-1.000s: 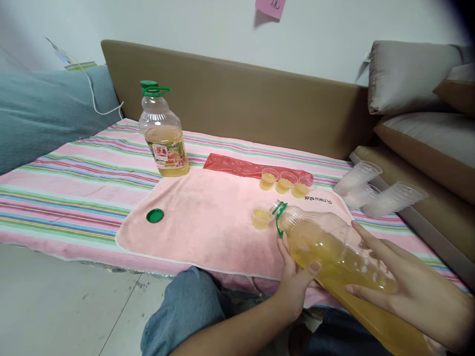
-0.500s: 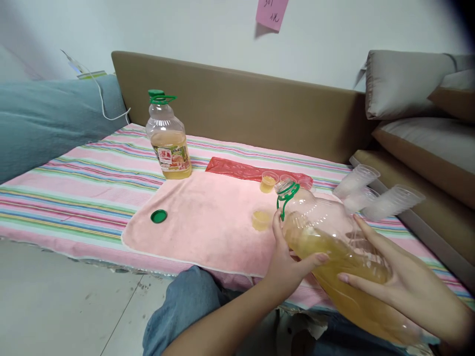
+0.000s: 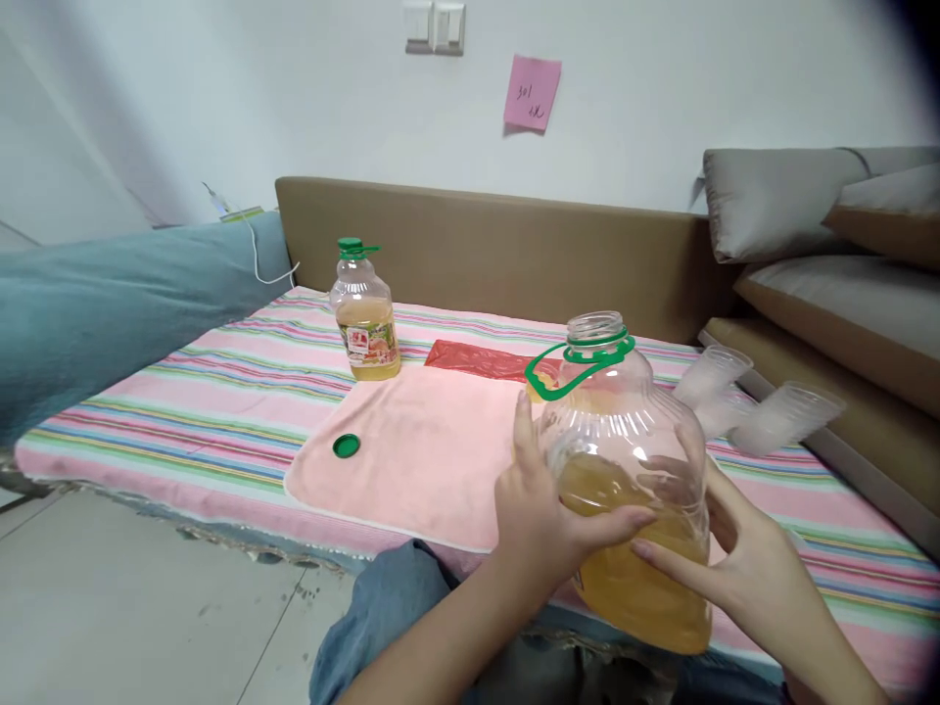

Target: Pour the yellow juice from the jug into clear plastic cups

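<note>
A large clear bottle [image 3: 632, 578] of yellow liquid stands nearly upright between my hands, its mouth uncapped and a green ring handle [image 3: 547, 377] round its neck. My left hand [image 3: 540, 509] holds its left side, thumb across the front. On the right side, my right hand [image 3: 741, 558] is wrapped round it. Behind the bottle's neck, a small cup [image 3: 541, 384] with yellow contents is partly hidden. A green cap [image 3: 347, 446] lies on the pink cloth [image 3: 411, 460].
A capped bottle [image 3: 371, 343] of yellow liquid stands at the back left. Red plastic [image 3: 477, 359] lies behind the cloth. Stacks of clear cups [image 3: 785, 416] lie at the right, beside cushions [image 3: 844, 304]. A bed backboard [image 3: 485, 255] runs behind.
The large bottle has swung from a leftward tilt to nearly upright, both hands still on it. The cup near the cloth's middle is now hidden behind it. The camera view has tipped up.
</note>
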A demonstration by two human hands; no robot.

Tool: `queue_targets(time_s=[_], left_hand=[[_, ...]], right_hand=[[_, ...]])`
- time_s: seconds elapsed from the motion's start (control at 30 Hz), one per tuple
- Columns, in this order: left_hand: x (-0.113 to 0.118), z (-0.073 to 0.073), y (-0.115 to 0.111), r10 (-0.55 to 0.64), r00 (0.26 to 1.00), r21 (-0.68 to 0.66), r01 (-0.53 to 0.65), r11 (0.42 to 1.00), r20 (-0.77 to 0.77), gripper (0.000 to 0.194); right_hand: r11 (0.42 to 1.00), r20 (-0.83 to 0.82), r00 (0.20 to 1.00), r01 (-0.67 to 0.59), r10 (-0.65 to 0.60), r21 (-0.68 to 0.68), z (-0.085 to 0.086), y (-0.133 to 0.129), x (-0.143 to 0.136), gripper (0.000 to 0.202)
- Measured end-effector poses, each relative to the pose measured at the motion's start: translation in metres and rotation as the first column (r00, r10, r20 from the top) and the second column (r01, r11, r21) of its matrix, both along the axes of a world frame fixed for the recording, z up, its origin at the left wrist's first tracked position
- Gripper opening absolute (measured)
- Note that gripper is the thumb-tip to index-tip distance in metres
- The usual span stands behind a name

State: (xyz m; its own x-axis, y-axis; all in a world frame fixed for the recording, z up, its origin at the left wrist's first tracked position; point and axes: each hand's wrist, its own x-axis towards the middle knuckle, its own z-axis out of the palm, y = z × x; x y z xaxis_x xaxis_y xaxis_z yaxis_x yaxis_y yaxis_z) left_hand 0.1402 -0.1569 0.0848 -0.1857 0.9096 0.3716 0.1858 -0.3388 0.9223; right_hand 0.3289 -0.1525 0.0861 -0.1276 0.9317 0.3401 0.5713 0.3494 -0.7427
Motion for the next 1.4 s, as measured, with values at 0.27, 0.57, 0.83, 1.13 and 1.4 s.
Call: queue_targets(time_s=[0.27, 0.57, 0.83, 1.13, 1.4], left_hand=[[-0.053, 0.037, -0.009, 0.067, 0.98, 0.177, -0.101, 0.979, 0.189, 0.124], [-0.147, 0.039, 0.022, 0.188, 0.976, 0.243, -0.21, 0.947, 0.112, 0.118], [-0.192, -0.006, 0.045, 0.221, 0.963, 0.177, -0.247, 0.953, 0.152, 0.105], [-0.194, -0.019, 0.049, 0.295, 0.951, 0.061, -0.301, 0.952, 0.09, 0.1], [-0.194, -0.017, 0.044, 0.407, 0.913, 0.198, -0.397, 0.896, -0.014, 0.094]], right_hand=[[0.982, -0.23, 0.956, -0.171, 0.184, 0.074, 0.029, 0.004, -0.074, 0.095], [0.922, -0.577, 0.725, -0.357, 0.375, 0.151, -0.011, 0.062, -0.192, 0.104], [0.859, -0.663, 0.594, -0.488, 0.455, 0.153, -0.052, 0.102, -0.251, 0.102], [0.807, -0.654, 0.56, -0.575, 0.508, 0.134, -0.054, 0.103, -0.252, 0.111], [0.943, -0.294, 0.897, -0.323, 0.331, 0.079, -0.01, 0.113, -0.153, 0.089]])
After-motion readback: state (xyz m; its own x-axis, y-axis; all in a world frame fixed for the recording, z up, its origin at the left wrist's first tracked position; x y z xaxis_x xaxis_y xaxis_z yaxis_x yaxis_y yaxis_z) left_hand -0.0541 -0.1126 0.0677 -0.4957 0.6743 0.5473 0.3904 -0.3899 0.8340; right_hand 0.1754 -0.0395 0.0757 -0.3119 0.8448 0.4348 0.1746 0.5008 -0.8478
